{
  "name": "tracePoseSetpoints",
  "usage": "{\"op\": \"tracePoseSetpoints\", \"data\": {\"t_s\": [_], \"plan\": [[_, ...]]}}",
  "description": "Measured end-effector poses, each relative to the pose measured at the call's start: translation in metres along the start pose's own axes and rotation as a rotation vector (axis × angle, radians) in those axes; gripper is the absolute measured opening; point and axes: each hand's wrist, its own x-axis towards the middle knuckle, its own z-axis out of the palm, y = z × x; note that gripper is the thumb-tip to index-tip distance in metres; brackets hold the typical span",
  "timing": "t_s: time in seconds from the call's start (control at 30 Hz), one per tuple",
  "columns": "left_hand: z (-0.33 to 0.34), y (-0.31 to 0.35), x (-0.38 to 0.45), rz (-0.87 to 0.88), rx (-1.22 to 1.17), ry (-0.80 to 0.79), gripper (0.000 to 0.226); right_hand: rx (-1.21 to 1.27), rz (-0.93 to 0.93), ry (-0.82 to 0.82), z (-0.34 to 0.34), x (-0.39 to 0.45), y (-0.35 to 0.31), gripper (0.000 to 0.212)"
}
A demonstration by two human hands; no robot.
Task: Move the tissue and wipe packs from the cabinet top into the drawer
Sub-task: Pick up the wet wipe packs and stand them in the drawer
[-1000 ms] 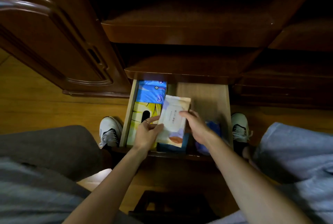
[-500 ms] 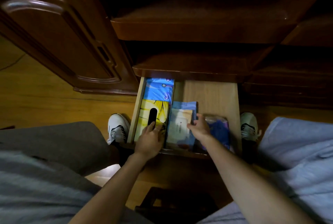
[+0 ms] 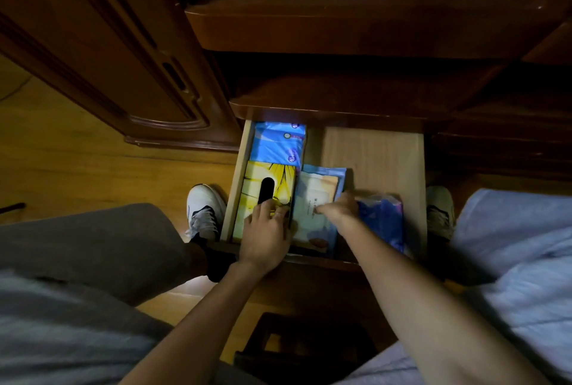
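Open drawer (image 3: pixel 377 155): pale wood, pulled out below a dark cabinet top (image 3: pixel 340 96), seen from above at the centre of the view.

Blue tissue pack (image 3: pixel 278 143): laid flat in the drawer's 11 o'clock corner, against the left wall.

Yellow tissue box (image 3: pixel 263 186): placed just toward 6 o'clock of the blue pack, along the same wall; a dark oval slot is shown on its top face.

Wipe pack (image 3: pixel 312 199): pale, cream-edged, laid in the drawer's middle lane just beside the yellow box, on top of a blue pack underneath (image 3: pixel 339 172) whose edge shows at 12 and 3 o'clock of it.

Dark blue pack (image 3: pixel 383 214): crinkled wrapper, seated at the drawer's 4 o'clock area near the right wall, just beside the wipe pack.

Left hand (image 3: pixel 266 230): rested on the near end of the yellow box, fingers bent over its right edge beside the wipe pack; a firm clasp cannot be told.

Right hand (image 3: pixel 339 209): laid between the wipe pack and the dark blue pack, fingers curled onto the wipe pack's right edge, which appears to be pinched.

Surroundings: a carved cabinet door (image 3: pixel 102 53) is swung open at 10 o'clock; white shoes (image 3: pixel 205 205) are planted on the wooden floor (image 3: pixel 77 161) at either side of the drawer.
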Motion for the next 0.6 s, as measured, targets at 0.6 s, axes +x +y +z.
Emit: {"op": "tracePoseSetpoints", "data": {"t_s": [0.6], "plan": [[-0.012,0.048,0.046,-0.376,-0.834,0.244,0.032,0.404,-0.274,0.236,-0.093,-0.042,0.014,0.022]]}}
